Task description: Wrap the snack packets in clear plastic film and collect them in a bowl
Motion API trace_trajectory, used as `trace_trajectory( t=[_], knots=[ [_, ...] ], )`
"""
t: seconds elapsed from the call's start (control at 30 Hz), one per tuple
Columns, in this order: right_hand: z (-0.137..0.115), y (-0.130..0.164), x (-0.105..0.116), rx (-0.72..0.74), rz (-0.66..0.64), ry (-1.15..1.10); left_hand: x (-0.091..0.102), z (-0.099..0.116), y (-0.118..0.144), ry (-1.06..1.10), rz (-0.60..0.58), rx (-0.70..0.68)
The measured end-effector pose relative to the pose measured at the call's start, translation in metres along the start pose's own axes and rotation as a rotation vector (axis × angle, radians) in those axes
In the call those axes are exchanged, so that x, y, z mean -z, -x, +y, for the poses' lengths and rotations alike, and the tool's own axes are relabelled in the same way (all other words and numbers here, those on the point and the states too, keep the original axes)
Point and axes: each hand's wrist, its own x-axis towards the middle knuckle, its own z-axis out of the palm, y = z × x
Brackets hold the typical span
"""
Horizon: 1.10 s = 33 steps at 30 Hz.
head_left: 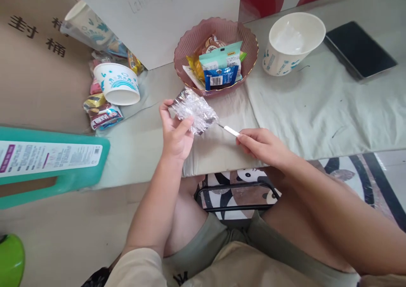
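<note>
My left hand point(178, 130) grips a flat, dark item wrapped in crinkled clear plastic point(196, 111), thumb in front and fingers behind. In my right hand point(261, 145) is a slim tool with a white handle point(231, 130). Its thin metal end reaches the lower right edge of the wrapped item; whether it goes into the plastic I cannot tell. Just beyond both hands stands a pink fluted bowl point(185, 50) with a gold rim. Several snack packets lie in it, among them a mint-green packet point(218, 58) and a blue packet point(221, 77).
Right of the bowl stands a paper cup point(275, 63) with clear plastic inside, beside a dark phone or tablet point(361, 48). At left are another paper cup point(119, 82), snack packets point(104, 116), a cardboard box point(41, 84) and a teal jug point(79, 175). A white panel point(190, 4) rises behind.
</note>
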Motion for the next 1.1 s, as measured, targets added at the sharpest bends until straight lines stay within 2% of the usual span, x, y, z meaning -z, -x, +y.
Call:
trace_trajectory(
  t=[0.07, 0.17, 0.27, 0.33, 0.43, 0.53, 0.63, 0.7, 0.77, 0.83, 0.93, 1.0, 1.1],
  knots=[
    [0.004, 0.000, 0.009, 0.049, 0.124, -0.005, -0.001, 0.000, 0.003, -0.003, 0.002, 0.013],
    [0.013, -0.003, 0.020, 0.160, 0.419, 0.041, -0.008, -0.006, 0.013, -0.068, -0.010, 0.082],
    [0.024, -0.011, 0.027, 0.260, 0.646, 0.206, -0.017, -0.015, 0.022, -0.295, -0.028, 0.126],
    [0.032, -0.017, 0.030, 0.277, 0.705, 0.322, -0.020, -0.019, 0.025, -0.588, -0.047, 0.047],
    [0.044, -0.025, 0.035, 0.245, 0.761, 0.445, -0.020, -0.018, 0.023, -0.936, -0.082, -0.169],
    [0.050, -0.030, 0.039, 0.204, 0.846, 0.521, -0.016, -0.012, 0.019, -1.029, -0.204, -0.252],
    [0.047, -0.029, 0.040, 0.187, 0.934, 0.555, -0.015, -0.005, 0.020, -1.077, -0.333, -0.192],
    [0.040, -0.027, 0.036, 0.244, 0.909, 0.538, -0.016, -0.001, 0.023, -1.089, -0.373, -0.158],
    [0.033, -0.025, 0.027, 0.353, 0.790, 0.485, -0.017, 0.001, 0.026, -1.086, -0.369, -0.156],
    [0.028, -0.023, 0.015, 0.465, 0.646, 0.418, -0.017, 0.002, 0.027, -1.085, -0.310, -0.183],
    [0.024, -0.023, -0.001, 0.561, 0.478, 0.341, -0.015, 0.000, 0.023, -1.049, -0.155, -0.233],
    [0.023, -0.024, -0.008, 0.590, 0.408, 0.310, -0.014, 0.000, 0.020, -0.918, -0.055, -0.183],
    [0.022, -0.023, -0.012, 0.617, 0.369, 0.270, -0.016, 0.003, 0.015, -0.541, 0.078, 0.027]
  ],
)
